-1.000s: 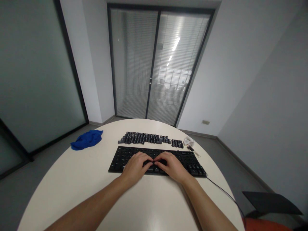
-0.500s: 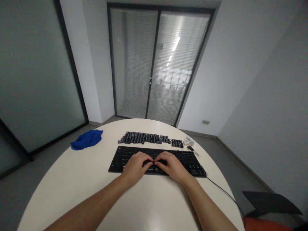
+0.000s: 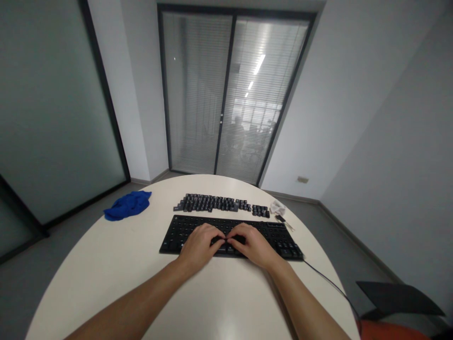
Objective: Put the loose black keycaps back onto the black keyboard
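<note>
A black keyboard with many bare key sockets lies across the table in front of me. Over its middle, my left hand and my right hand meet at the fingertips. Each has thumb and fingers drawn together in a pinch. Whatever sits between the fingertips is too small and covered to make out. Behind the keyboard, loose black keycaps are laid out in rows, with a smaller group of keycaps to the right. Some keys are seated at the keyboard's right end.
A crumpled blue cloth lies at the left of the round white table. Near the right edge are a clear plastic bag and a small dark tool. The keyboard cable runs off the right side, towards a chair.
</note>
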A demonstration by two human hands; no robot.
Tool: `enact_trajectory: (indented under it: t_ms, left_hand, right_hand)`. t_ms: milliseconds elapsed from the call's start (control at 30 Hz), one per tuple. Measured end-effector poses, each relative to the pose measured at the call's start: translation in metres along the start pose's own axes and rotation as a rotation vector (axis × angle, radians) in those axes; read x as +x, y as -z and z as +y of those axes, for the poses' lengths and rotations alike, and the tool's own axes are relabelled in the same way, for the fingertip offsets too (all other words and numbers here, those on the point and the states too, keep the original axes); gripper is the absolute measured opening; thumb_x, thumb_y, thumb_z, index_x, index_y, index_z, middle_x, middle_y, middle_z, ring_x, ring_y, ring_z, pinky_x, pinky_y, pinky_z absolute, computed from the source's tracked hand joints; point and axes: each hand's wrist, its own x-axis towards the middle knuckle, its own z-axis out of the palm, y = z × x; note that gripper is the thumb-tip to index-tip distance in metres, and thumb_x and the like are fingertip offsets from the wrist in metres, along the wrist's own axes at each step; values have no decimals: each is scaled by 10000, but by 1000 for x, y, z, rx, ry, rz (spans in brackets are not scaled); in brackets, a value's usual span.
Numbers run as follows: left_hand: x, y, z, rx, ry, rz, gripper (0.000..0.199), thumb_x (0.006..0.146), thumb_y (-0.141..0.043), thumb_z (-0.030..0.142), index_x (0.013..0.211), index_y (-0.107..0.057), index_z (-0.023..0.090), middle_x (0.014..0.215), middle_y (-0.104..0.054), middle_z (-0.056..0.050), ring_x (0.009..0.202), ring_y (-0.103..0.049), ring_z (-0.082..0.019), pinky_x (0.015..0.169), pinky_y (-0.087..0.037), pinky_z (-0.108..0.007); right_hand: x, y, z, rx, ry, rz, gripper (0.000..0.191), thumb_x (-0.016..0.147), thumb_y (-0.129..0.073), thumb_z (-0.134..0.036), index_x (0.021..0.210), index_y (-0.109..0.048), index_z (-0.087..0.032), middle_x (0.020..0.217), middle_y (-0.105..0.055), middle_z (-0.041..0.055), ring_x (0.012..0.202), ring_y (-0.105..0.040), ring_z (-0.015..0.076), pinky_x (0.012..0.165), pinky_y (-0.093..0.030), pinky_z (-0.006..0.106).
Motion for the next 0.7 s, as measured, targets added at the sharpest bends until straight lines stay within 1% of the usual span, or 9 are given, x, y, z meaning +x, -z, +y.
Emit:
enact_trajectory:
  t_ms: [233,433,567,700]
  left_hand:
    - [0,4,4,9,-59,-10,65,896,-670,214,931,-720,238,971,-737,7,983,-618,-214,916,-450,-381]
    - [-2,10,10,75,-129,-23,101,874,-652,186,946,-713,223,984,-725,-13,974,-613,-218,901,-455,-385]
    - [-4,14,9,149,-186,-49,102,859,-663,220,953,-702,216,991,-706,-34,981,-606,-232,904,-461,-394]
    - [-5,17,8,192,-244,-73,137,857,-672,260,985,-685,213,996,-694,-42,984,-604,-236,916,-455,-399]
  right_hand:
    - [-1,2,-2,6,10,-11,102,861,-690,-182,927,-744,-239,928,-734,18,908,-647,192,840,-483,311]
    - [-2,1,-2,0,11,-10,139,853,-663,-165,946,-738,-235,943,-735,26,915,-648,200,846,-489,323]
    - [-3,2,-2,-4,9,-20,190,839,-634,-133,960,-735,-238,963,-732,28,931,-651,200,853,-494,324]
    - [-5,5,-3,-2,18,-32,222,795,-687,-158,997,-732,-239,990,-733,33,961,-654,211,880,-496,335]
